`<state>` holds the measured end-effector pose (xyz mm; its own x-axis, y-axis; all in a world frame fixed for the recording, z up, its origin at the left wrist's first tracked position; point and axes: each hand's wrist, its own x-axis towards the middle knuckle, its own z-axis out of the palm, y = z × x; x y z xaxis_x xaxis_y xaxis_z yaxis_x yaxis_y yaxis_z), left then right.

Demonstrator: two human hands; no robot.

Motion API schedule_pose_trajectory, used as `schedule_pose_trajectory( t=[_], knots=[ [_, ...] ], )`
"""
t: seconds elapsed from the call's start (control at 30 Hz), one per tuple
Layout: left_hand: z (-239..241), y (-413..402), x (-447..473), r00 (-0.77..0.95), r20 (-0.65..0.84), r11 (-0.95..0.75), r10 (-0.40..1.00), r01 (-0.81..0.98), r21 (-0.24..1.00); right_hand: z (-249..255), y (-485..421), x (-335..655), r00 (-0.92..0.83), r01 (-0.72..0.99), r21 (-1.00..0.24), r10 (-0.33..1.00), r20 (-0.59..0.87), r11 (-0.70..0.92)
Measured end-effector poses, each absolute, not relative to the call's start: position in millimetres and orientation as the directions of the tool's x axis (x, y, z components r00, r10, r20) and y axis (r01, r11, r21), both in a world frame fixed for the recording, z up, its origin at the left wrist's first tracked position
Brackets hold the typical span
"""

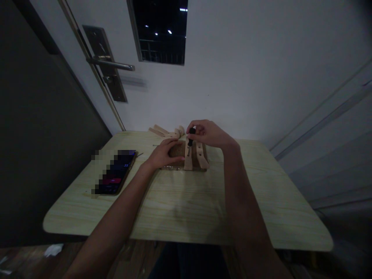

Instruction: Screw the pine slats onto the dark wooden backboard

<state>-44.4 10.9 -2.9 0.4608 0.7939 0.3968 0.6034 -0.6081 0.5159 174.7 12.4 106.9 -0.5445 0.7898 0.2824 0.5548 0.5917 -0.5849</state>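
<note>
My right hand (205,132) is closed on the black handle of a small screwdriver (191,140). Its shaft points down at a pale wooden strip (188,163), the tip close to a hole or screw there. This strip lies across a brown board (176,151) that seems wrapped in clear plastic. Flat on the board's left part rests my left hand (164,154), fingers spread, the thumb tip at the strip's edge. To the right of the strip, a shaped wooden piece (201,155) with holes also lies on the board.
Several loose wooden pieces (167,133) lie behind my left hand on the wood-grain table (186,209). A phone (119,172) with a lit screen is at the left, a thin metal item (140,154) beside it. Behind the table stands a white door with a metal handle (113,64).
</note>
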Motion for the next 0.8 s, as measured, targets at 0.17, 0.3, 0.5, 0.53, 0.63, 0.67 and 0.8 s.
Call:
schedule_pose_trajectory(
  t=[0.17, 0.3, 0.5, 0.53, 0.63, 0.67, 0.8],
  knots=[
    [-2, 10, -44, 0.463, 0.392, -0.606, 0.795, 0.607, 0.513, 108, 14, 176, -0.574, 0.528, -0.63, 0.786, 0.231, 0.57],
    [-2, 10, -44, 0.455, 0.382, -0.594, 0.805, 0.616, 0.517, 112, 11, 175, -0.52, 0.61, -0.579, 0.825, 0.223, 0.541],
    [-4, 12, -45, 0.454, 0.404, -0.608, 0.794, 0.61, 0.508, 114, 6, 164, -0.461, 0.697, -0.493, 0.852, 0.247, 0.52],
    [-5, 13, -45, 0.455, 0.408, -0.611, 0.792, 0.607, 0.509, 112, 7, 162, -0.439, 0.72, -0.461, 0.855, 0.275, 0.518],
    [-5, 13, -44, 0.457, 0.412, -0.615, 0.788, 0.601, 0.51, 107, 11, 160, -0.381, 0.757, -0.417, 0.859, 0.342, 0.502],
    [-5, 13, -44, 0.455, 0.409, -0.612, 0.791, 0.604, 0.51, 106, 12, 160, -0.367, 0.757, -0.421, 0.858, 0.36, 0.5],
    [-5, 13, -44, 0.455, 0.402, -0.607, 0.795, 0.607, 0.513, 106, 13, 165, -0.263, 0.688, -0.522, 0.844, 0.467, 0.504]
  ],
)
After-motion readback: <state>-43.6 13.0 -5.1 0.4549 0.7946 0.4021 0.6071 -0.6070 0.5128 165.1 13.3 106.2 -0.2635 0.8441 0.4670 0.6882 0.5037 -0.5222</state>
